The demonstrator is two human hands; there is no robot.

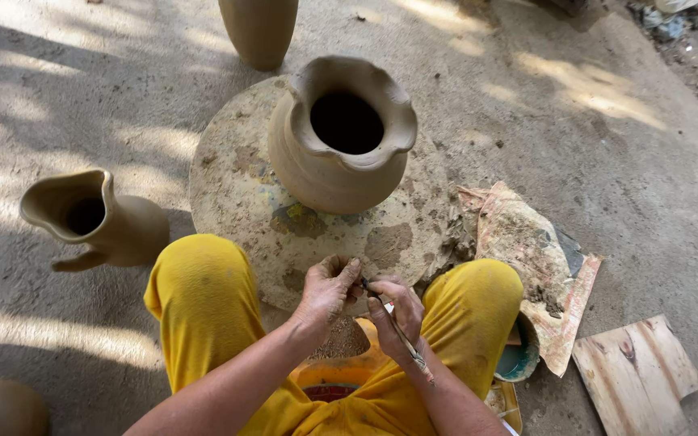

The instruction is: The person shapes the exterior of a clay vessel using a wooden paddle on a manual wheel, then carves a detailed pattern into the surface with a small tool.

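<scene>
Just in front of the wavy-rimmed unfired clay vase (341, 137), the left hand (326, 289) pinches a clay bit while the right hand (393, 311) grips a thin stick tool (397, 329), and too much pressure could crumble the bit.

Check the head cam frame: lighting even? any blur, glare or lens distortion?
Head view: uneven, dappled sun and leaf shadow across the ground; brightest patches nearly washed out. Clay vase on the round board is sharp, its mouth pure black. Left hand and right hand lie in shade, no clear motion blur. Slight wide-angle bending at the edges.
</scene>
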